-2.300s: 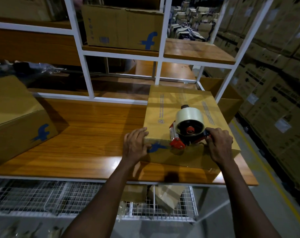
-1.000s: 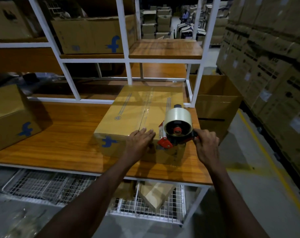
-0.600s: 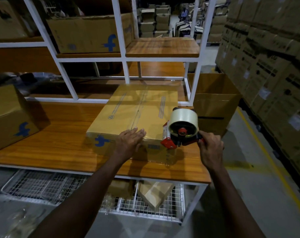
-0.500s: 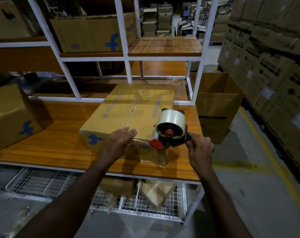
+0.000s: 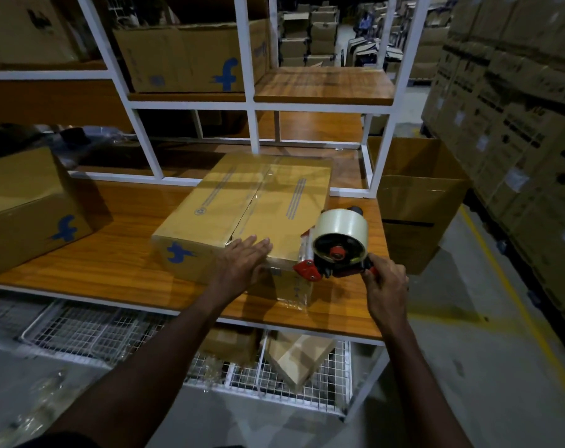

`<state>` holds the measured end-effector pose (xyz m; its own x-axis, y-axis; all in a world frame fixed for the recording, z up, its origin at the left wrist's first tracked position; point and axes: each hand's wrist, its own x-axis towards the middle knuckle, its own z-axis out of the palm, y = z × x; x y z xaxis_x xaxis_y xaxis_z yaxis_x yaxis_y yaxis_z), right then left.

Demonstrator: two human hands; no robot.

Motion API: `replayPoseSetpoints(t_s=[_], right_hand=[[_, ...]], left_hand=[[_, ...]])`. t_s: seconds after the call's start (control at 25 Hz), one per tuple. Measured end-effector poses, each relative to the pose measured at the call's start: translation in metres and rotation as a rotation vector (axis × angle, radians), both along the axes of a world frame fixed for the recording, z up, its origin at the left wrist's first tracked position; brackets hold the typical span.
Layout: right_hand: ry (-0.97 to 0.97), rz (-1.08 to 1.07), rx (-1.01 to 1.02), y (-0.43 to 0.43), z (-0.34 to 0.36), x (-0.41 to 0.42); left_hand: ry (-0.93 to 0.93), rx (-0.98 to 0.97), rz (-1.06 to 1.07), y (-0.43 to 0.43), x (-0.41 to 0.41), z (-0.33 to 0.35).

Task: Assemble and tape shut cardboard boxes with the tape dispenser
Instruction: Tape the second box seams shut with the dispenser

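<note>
A closed brown cardboard box (image 5: 248, 202) with a blue logo lies at an angle on the wooden table (image 5: 113, 270). Clear tape runs along its centre seam and down the near end. My left hand (image 5: 242, 265) presses flat, fingers straight, on the box's near top edge. My right hand (image 5: 386, 282) grips the handle of the red and black tape dispenser (image 5: 334, 245), which carries a big roll of clear tape. The dispenser's red front sits at the box's near right corner.
A second taped box (image 5: 25, 205) stands on the table's left end. White shelf frames (image 5: 248, 92) rise behind, holding another box (image 5: 190, 56). An open carton (image 5: 416, 202) stands on the floor to the right. Stacked cartons (image 5: 513, 124) line the right wall. Wire baskets (image 5: 274, 367) hang under the table.
The box has swung round, its near end going left, from straight to angled. My left hand stayed on its near edge; the dispenser moved from the top seam to the near right corner.
</note>
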<state>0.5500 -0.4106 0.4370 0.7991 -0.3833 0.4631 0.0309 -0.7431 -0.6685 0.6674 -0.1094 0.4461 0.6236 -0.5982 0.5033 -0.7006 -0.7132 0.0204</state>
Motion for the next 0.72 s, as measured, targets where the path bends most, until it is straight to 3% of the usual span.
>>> replayPoseSetpoints(t_s=[0.48,0.72], right_hand=[[0.016,-0.033,0.11,-0.022,-0.029,-0.016],[0.056,-0.178,0.107,-0.059,-0.074,-0.059]], left_hand=[[0.102,0.066,0.028,-0.047,-0.014,0.002],[0.1,0.062,0.048,-0.046,-0.015,0.002]])
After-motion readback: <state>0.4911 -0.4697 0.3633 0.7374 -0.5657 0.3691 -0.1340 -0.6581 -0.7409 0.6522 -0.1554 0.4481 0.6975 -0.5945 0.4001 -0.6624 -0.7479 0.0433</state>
